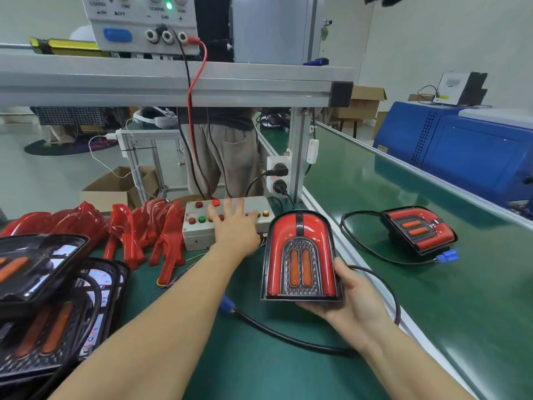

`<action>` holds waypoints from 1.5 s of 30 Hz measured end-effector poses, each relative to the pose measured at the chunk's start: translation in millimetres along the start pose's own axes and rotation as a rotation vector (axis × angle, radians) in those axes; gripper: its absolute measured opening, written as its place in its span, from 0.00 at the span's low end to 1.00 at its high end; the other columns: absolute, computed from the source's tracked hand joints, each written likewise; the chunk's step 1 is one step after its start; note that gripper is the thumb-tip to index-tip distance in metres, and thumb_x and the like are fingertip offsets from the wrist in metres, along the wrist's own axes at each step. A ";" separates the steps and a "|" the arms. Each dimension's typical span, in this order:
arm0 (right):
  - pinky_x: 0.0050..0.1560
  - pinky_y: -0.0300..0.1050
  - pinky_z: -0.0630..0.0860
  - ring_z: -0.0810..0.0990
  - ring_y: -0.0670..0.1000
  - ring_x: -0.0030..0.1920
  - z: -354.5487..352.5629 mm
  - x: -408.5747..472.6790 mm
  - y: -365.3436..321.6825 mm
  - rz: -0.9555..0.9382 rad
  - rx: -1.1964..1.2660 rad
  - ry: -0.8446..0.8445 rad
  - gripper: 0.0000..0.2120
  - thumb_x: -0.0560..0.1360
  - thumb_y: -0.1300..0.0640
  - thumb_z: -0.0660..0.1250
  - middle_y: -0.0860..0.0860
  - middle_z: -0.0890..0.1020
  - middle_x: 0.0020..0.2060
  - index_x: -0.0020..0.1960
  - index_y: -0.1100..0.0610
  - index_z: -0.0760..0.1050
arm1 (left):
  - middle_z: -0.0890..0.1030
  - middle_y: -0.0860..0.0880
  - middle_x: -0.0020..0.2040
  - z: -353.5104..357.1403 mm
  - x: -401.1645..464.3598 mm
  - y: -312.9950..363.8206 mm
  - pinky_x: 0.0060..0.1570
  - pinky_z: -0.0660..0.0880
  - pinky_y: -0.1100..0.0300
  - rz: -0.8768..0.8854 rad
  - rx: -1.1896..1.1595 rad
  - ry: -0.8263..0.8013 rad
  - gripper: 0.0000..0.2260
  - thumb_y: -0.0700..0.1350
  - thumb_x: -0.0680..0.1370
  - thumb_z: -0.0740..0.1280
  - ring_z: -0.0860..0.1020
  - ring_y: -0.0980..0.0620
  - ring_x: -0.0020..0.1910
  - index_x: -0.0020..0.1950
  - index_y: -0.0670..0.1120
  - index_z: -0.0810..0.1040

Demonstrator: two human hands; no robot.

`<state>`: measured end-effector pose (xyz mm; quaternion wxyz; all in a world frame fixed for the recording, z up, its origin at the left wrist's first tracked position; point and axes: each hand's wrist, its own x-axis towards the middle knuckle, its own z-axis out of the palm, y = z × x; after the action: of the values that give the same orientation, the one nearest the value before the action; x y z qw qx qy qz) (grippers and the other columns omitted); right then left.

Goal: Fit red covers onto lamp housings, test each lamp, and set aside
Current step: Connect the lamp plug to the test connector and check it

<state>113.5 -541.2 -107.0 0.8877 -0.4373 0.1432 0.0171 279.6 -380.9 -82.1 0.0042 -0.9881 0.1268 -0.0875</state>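
My right hand [353,301] grips the near right edge of a lamp [300,255] with its red cover fitted, tilted up to face me. A black cable [288,337] runs from it to a blue plug [227,306] on the mat. My left hand [235,226] lies with spread fingers on the grey test box [202,223], over its coloured buttons. Several loose red covers [138,229] lean in a row left of the box. Bare lamp housings [49,298] are stacked at the near left. Another covered lamp [419,229] lies on the green belt to the right.
A power supply [144,21] with red and black leads sits on the aluminium shelf above. A person stands behind the bench. A socket strip [277,174] hangs on the frame post. A blue machine [467,148] stands beyond the belt, cardboard boxes on the floor.
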 end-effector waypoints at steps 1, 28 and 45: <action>0.52 0.64 0.79 0.83 0.60 0.55 -1.0 -0.1 -0.5 0.007 -0.039 0.028 0.18 0.82 0.48 0.55 0.59 0.84 0.55 0.63 0.57 0.77 | 0.53 0.45 0.78 -6.6 -3.5 -2.6 0.70 0.41 0.34 0.008 -0.063 0.008 0.27 0.44 0.76 0.62 0.47 0.41 0.76 0.75 0.53 0.60; 0.54 0.48 0.63 0.78 0.54 0.52 56.8 -12.3 9.6 -1.081 -1.597 0.251 0.12 0.73 0.52 0.67 0.49 0.82 0.50 0.55 0.54 0.79 | 0.85 0.53 0.46 -45.4 -92.8 -97.3 0.57 0.71 0.63 0.237 -0.577 -0.413 0.13 0.42 0.72 0.73 0.80 0.55 0.51 0.51 0.58 0.84; 0.44 0.51 0.50 0.64 0.56 0.40 98.9 -10.0 45.6 -0.666 -1.923 0.047 0.15 0.84 0.49 0.51 0.54 0.82 0.45 0.54 0.53 0.74 | 0.85 0.54 0.48 -42.8 -92.4 -87.3 0.60 0.68 0.63 0.437 -0.591 -0.163 0.12 0.39 0.72 0.74 0.79 0.61 0.49 0.54 0.50 0.84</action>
<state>120.5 -434.9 -82.5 0.1167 -0.9835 -0.0428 -0.1317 205.9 -272.6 -53.2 -0.2525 -0.9000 0.3535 0.0347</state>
